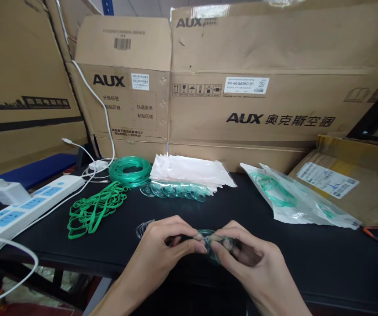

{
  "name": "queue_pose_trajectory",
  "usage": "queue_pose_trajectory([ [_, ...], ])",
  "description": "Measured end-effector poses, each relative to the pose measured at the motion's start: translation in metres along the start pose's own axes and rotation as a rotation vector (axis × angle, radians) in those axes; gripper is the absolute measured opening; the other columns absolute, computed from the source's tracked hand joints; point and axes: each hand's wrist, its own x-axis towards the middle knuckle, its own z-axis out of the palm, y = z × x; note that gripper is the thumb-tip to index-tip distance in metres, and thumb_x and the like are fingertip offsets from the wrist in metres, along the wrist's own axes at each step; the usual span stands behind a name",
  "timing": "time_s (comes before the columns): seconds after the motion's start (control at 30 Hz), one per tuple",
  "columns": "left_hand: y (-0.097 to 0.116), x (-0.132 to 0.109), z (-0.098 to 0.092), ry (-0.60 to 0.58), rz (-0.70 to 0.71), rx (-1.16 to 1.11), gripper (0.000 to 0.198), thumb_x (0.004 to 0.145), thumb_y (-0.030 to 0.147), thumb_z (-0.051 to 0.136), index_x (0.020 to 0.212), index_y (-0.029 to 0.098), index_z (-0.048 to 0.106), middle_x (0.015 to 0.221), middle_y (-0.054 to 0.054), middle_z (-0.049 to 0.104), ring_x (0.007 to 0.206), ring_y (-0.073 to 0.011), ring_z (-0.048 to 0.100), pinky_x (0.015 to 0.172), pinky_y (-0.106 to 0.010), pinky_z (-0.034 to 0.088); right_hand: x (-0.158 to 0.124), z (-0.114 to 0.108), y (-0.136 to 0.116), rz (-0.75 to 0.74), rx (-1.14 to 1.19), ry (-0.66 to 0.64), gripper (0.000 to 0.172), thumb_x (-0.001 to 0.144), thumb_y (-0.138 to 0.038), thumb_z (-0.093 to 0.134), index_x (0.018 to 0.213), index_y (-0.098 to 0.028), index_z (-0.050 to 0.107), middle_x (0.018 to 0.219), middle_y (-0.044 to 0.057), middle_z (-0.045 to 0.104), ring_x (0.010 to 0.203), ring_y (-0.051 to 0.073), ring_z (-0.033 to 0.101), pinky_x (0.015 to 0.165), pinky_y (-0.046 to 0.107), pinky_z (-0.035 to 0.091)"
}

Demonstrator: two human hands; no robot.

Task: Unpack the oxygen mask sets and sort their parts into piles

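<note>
Near the front edge of the black table, both hands are on a clear green oxygen mask (212, 254). My left hand (172, 239) pinches it around its middle, thumb against index finger. On the other side my right hand (244, 245) grips the mask with bent fingers and thumb. Much of the mask is hidden behind the fingers. Just beyond my left hand lie thin metal strips (144, 228). A row of similar green masks (175, 189) sits farther back, in front of a stack of white pouches (189, 169).
Green elastic straps (98, 208) lie tangled at left, near a coil of green tubing (129, 169). A power strip (34, 204) with white cables runs along the left edge. Pouches with green tubing (274, 193) rest at right by a cardboard box (336, 175). Large cartons (261, 101) wall the back.
</note>
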Motion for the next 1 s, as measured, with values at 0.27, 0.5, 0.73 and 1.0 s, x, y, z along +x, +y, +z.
queue_pose_trajectory([
  [0.27, 0.012, -0.001, 0.002, -0.077, -0.033, 0.02, 0.016, 0.089, 0.04, 0.076, 0.086, 0.025, 0.08, 0.082, 0.001, 0.062, 0.068, -0.0107, 0.047, 0.059, -0.025, 0.034, 0.005, -0.02, -0.008, 0.062, -0.053, -0.239, 0.019, 0.087, -0.04, 0.075, 0.079, -0.023, 0.078, 0.082, 0.003, 0.061, 0.075, 0.018, 0.055, 0.065, 0.031, 0.042],
  [0.5, 0.03, 0.004, -0.007, -0.163, 0.105, 0.235, 0.005, 0.093, 0.029, 0.071, 0.092, 0.024, 0.074, 0.09, 0.004, 0.061, 0.069, -0.0087, 0.045, 0.062, -0.022, 0.035, 0.01, -0.021, -0.021, 0.132, 0.0, -0.297, 0.026, 0.088, -0.048, 0.073, 0.089, -0.023, 0.074, 0.084, 0.001, 0.063, 0.081, 0.019, 0.055, 0.072, 0.031, 0.039],
  [0.73, 0.042, 0.031, -0.028, -0.214, 0.236, 0.161, 0.012, 0.093, 0.032, 0.071, 0.101, 0.024, 0.07, 0.104, 0.002, 0.062, 0.084, -0.0114, 0.054, 0.076, -0.023, 0.042, 0.031, -0.011, -0.03, -0.032, 0.167, -0.161, 0.021, 0.09, -0.043, 0.074, 0.085, -0.022, 0.072, 0.085, 0.0, 0.063, 0.084, 0.017, 0.053, 0.077, 0.03, 0.039],
  [1.0, 0.043, 0.055, -0.038, -0.231, 0.371, -0.15, 0.023, 0.099, 0.039, 0.062, 0.096, 0.018, 0.07, 0.097, -0.003, 0.063, 0.091, -0.0147, 0.06, 0.085, -0.026, 0.046, 0.045, 0.003, -0.041, -0.104, 0.445, -0.174, 0.021, 0.09, -0.041, 0.075, 0.084, -0.021, 0.072, 0.083, 0.001, 0.059, 0.08, 0.015, 0.051, 0.073, 0.025, 0.042],
])
